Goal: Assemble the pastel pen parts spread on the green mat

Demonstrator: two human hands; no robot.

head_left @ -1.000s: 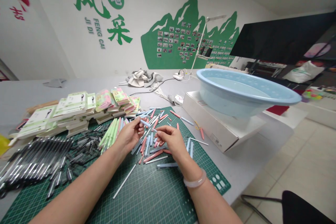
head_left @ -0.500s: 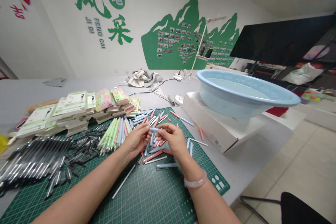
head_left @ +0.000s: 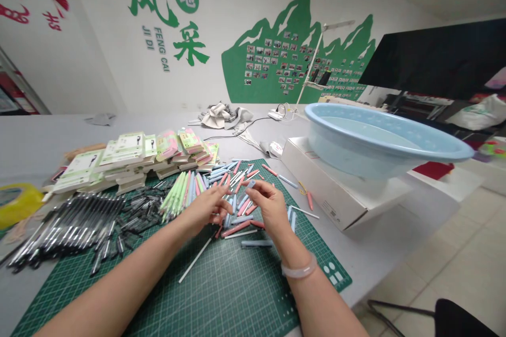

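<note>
Between the thumb and fingers of my right hand (head_left: 269, 204) is a short light-blue pen part (head_left: 251, 184), raised above the loose pieces. My left hand (head_left: 209, 206) hovers to the left of it, fingers apart, with nothing visible in its grasp. Beneath both hands lies a jumble of pink and blue pen barrels (head_left: 237, 227), with thin white refills (head_left: 195, 259) among and beside them. A row of assembled green pens (head_left: 176, 195), with some pink and blue ones, lies left of my left hand. One blue barrel (head_left: 256, 244) rests below my right hand.
A green cutting mat (head_left: 197, 305) covers the table front. Black pens (head_left: 73, 231) and small black parts (head_left: 144, 208) lie left, before stacked pen boxes (head_left: 122, 150). Yellow tape (head_left: 19, 202) is at far left. A blue basin (head_left: 343, 152) sits on a white box (head_left: 328, 189) at right.
My hands have moved apart; the blue piece that was between them is now in my right hand only. My left fingers have opened. The view has turned slightly left.
</note>
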